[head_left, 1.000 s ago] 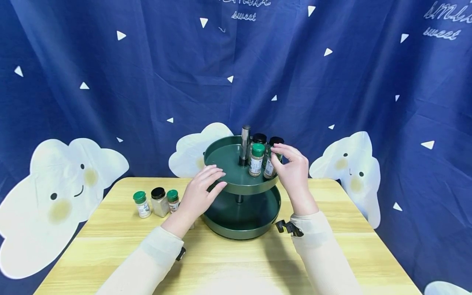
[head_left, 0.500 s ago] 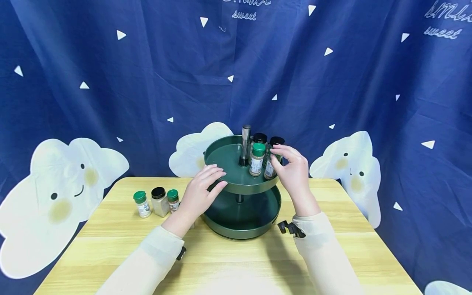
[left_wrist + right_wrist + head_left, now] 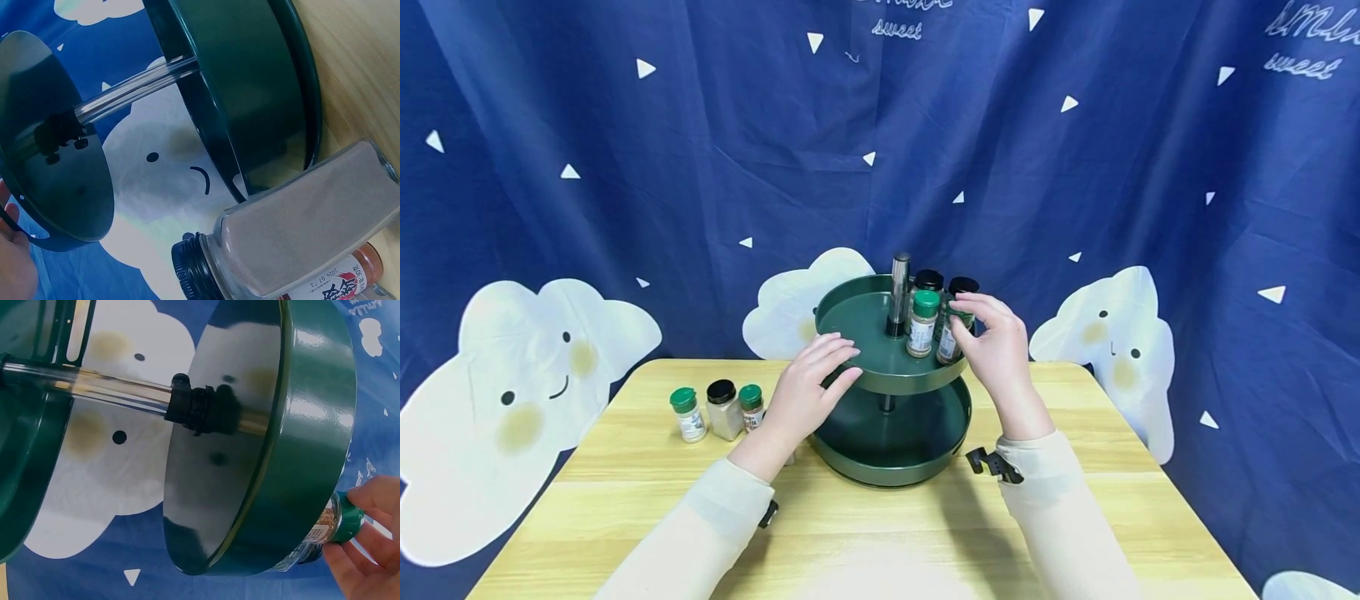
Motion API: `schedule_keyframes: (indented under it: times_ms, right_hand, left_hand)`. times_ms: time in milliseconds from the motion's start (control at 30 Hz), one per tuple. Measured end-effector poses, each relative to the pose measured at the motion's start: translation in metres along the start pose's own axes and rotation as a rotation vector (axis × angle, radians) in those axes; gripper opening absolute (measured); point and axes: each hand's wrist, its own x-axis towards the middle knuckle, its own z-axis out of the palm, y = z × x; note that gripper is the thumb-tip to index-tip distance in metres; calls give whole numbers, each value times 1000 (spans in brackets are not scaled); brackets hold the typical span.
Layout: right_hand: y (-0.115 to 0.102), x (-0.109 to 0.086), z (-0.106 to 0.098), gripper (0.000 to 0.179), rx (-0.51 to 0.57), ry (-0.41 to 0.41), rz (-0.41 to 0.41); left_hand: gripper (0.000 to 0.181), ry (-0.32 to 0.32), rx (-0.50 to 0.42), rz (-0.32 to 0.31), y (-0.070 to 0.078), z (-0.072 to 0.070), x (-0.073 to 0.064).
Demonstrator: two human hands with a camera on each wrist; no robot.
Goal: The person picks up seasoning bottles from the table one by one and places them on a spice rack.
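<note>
A green two-tier turntable [image 3: 891,385] with a metal centre post stands on the table. My right hand [image 3: 1000,354] pinches the green cap of a spice jar [image 3: 949,343] inside the upper tier's right edge; the right wrist view shows thumb and fingers round that cap [image 3: 350,517]. Beside it are another green-capped spice jar [image 3: 922,327] and two black-capped jars, one at the back [image 3: 928,279] and one behind my fingertips [image 3: 963,286]. My left hand [image 3: 805,387] holds the upper tier's left rim; in the left wrist view its fingers [image 3: 9,215] meet the rim by a slot.
Left on the table stand a green-capped jar [image 3: 689,417], a square black-capped jar [image 3: 725,412] of pale powder and another green-capped jar [image 3: 751,406]. My left forearm partly covers more there. The lower tier [image 3: 891,476] sits below. A blue curtain [image 3: 775,167] hangs behind.
The hands, the jars and the turntable stay almost where they were; only a very slight shift of the view and of the right wrist shows.
</note>
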Motion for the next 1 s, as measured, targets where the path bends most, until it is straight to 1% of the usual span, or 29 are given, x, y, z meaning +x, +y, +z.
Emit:
schedule_keyframes:
  times_ms: [367, 700, 1000]
  right_hand:
    - [-2, 0, -3, 19, -2, -6, 4]
    - [-3, -7, -10, 19, 21, 11, -13]
    - [-5, -13, -17, 20, 34, 17, -5]
  left_hand:
    - [33, -14, 1, -13, 1, -1, 0]
    - [33, -22, 6, -24, 2, -2, 1]
    - [33, -17, 14, -11, 2, -2, 1]
